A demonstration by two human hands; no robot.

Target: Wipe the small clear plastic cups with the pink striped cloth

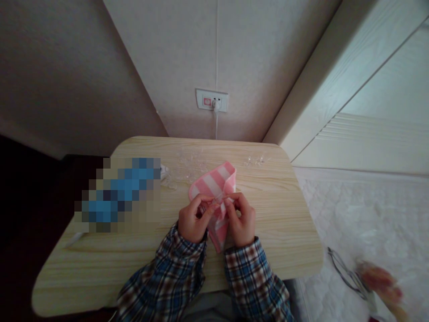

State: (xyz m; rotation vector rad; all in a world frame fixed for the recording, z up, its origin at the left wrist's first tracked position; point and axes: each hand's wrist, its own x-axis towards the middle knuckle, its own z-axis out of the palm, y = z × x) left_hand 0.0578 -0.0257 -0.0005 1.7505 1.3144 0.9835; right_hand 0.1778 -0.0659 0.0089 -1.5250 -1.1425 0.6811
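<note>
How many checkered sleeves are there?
2. The left sleeve is around the wrist of the left hand, and the right sleeve around the wrist of the right hand. Both hands are at the pink striped cloth. No others show.

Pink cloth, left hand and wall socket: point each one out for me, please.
Pink cloth [212,181]: head view, on its striped far part.
Left hand [194,220]: head view, on the back of the hand.
Wall socket [212,99]: head view, near the middle of its plate.
</note>
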